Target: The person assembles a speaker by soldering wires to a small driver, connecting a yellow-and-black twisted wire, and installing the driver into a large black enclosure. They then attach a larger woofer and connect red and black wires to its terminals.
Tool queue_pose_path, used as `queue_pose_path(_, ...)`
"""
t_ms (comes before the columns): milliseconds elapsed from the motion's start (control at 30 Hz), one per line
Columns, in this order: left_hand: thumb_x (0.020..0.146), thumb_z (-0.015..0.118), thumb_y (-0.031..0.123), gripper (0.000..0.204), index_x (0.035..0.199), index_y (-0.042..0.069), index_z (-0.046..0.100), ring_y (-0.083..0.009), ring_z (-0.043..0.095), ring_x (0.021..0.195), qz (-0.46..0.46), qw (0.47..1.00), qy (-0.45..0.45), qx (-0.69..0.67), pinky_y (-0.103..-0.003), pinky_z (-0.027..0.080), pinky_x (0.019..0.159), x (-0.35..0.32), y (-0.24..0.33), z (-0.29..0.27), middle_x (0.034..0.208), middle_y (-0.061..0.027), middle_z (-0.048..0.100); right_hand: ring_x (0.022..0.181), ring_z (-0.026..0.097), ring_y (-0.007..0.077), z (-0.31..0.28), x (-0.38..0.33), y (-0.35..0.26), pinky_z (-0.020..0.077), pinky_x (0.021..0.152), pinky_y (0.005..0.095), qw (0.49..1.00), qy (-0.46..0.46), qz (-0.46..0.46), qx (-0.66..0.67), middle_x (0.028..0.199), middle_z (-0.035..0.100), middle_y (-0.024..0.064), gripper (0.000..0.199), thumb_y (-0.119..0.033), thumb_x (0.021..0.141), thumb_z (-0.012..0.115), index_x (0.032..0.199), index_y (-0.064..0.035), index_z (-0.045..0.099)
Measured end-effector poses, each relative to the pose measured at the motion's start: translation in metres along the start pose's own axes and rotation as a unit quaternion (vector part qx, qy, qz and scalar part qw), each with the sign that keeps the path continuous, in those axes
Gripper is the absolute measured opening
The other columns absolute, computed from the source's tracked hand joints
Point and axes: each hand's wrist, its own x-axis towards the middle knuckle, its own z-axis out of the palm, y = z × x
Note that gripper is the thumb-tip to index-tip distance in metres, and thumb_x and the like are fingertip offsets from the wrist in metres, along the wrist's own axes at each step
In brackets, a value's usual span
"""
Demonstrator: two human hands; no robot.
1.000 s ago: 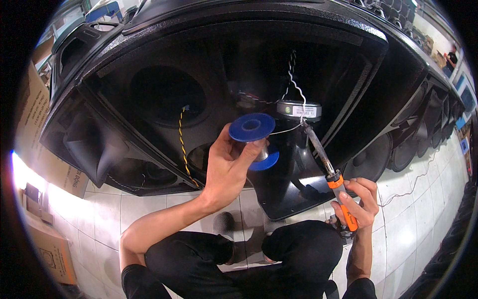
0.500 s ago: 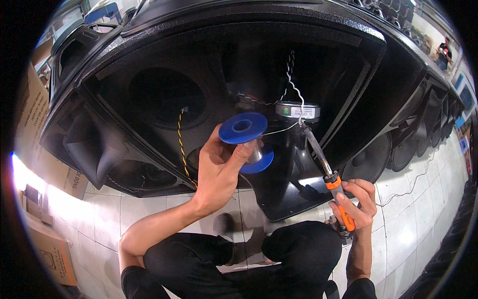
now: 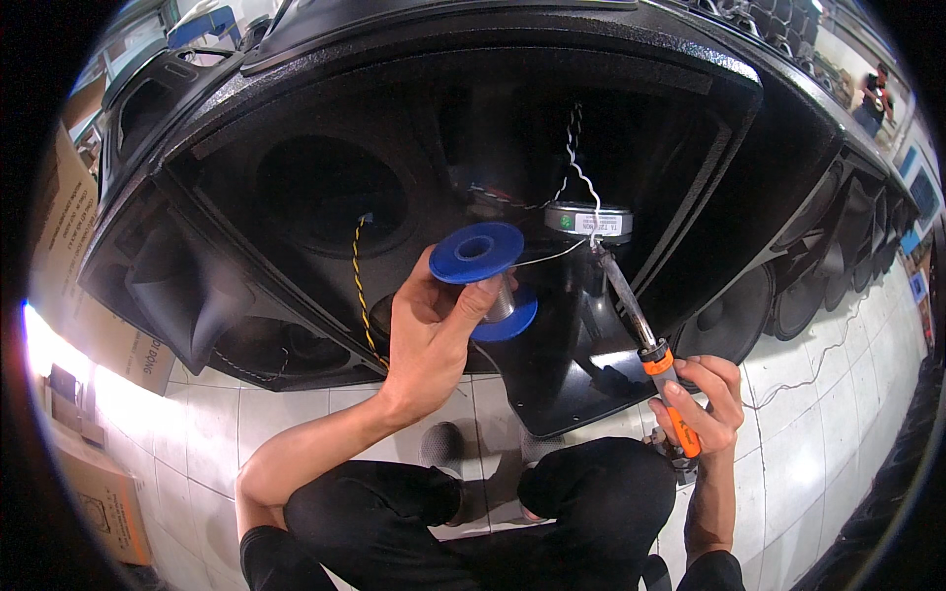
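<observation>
A: What does the left hand [image 3: 424,335] have?

B: A blue solder spool [image 3: 485,279], pinched across its core, thumb on one side, fingers wrapped behind. A thin solder wire [image 3: 552,256] runs off the spool to the right, away from the grip, up to the round silver component [image 3: 588,222].

A: And the right hand [image 3: 702,399]?

B: Closed tight around the orange handle of a soldering iron [image 3: 645,340]. The metal shaft slants up and left from the fist; its tip meets the solder wire just under the silver component, which hangs on a twisted white wire [image 3: 572,163].

A: How much room around the two grips?

B: Both work inside the open mouth of a black speaker cabinet [image 3: 473,108]. The cabinet's upper rim arches well above the spool; its lower edge [image 3: 562,419] passes between the two hands, just below the spool and left of the iron's handle. A yellow-black twisted cable [image 3: 360,286] hangs just left of the left hand's knuckles. Below both wrists lie the person's knees [image 3: 591,483] over white floor tiles [image 3: 828,433]. To the right of the right hand stand more speaker cones [image 3: 734,330], near it but apart.
</observation>
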Motion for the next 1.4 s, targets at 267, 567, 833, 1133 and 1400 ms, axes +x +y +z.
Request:
queue_pose_path(267, 0.095, 0.068, 0.038, 0.044, 0.125, 0.007, 0.059, -0.019, 0.067, 0.106, 0.001, 1.0, 0.004, -0.01, -0.038, 0.049, 0.1, 0.0, -0.001, -0.001, 0.112, -0.0099, 0.071, 0.099, 0.064, 0.0271, 0.001, 0.0, -0.001, 0.0551, 0.077, 0.0363, 1.0, 0.0, 0.002, 0.004, 0.108, 0.068, 0.0104, 0.043, -0.006, 0.067, 0.087, 0.107, -0.0108, 0.073)
queue_pose_path(567, 0.095, 0.068, 0.039, 0.045, 0.125, 0.007, 0.059, -0.0183, 0.068, 0.105, 0.0, 1.0, 0.004, 0.0, -0.038, 0.05, 0.099, 0.001, -0.003, -0.002, 0.111, -0.0094, 0.071, 0.099, 0.064, 0.0271, 0.003, -0.002, -0.002, 0.0558, 0.077, 0.0366, 1.0, 0.004, 0.009, 0.003, 0.108, 0.068, 0.0099, 0.044, -0.008, 0.066, 0.088, 0.107, -0.0109, 0.073)
queue_pose_path(833, 0.095, 0.068, 0.038, 0.043, 0.124, 0.007, 0.059, -0.0172, 0.067, 0.104, 0.004, 1.0, 0.002, -0.002, -0.035, 0.051, 0.097, 0.001, -0.003, -0.001, 0.11, -0.0091, 0.071, 0.099, 0.064, 0.0273, 0.003, -0.003, -0.001, 0.056, 0.077, 0.0366, 1.0, 0.004, 0.012, 0.009, 0.108, 0.068, 0.0101, 0.044, -0.007, 0.066, 0.088, 0.108, -0.01, 0.072)
queue_pose_path(1133, 0.098, 0.065, 0.027, 0.038, 0.127, 0.002, 0.059, -0.0176, 0.066, 0.102, 0.015, 1.0, 0.013, -0.024, -0.034, 0.053, 0.094, 0.001, 0.0, -0.004, 0.112, -0.0106, 0.069, 0.101, 0.063, 0.0289, 0.008, -0.012, 0.002, 0.0554, 0.078, 0.0367, 1.0, 0.028, -0.005, 0.01, 0.111, 0.067, 0.0117, 0.043, -0.007, 0.068, 0.087, 0.107, -0.0118, 0.072)
queue_pose_path(1400, 0.101, 0.062, 0.02, 0.034, 0.128, 0.001, 0.058, -0.0209, 0.066, 0.105, 0.014, 0.999, 0.035, -0.029, -0.037, 0.055, 0.093, 0.003, -0.001, -0.005, 0.115, -0.012, 0.068, 0.097, 0.062, 0.0315, -0.011, -0.033, -0.009, 0.0544, 0.078, 0.0401, 0.99, 0.135, 0.033, -0.001, 0.112, 0.067, 0.0171, 0.042, -0.015, 0.079, 0.083, 0.116, -0.0133, 0.066)
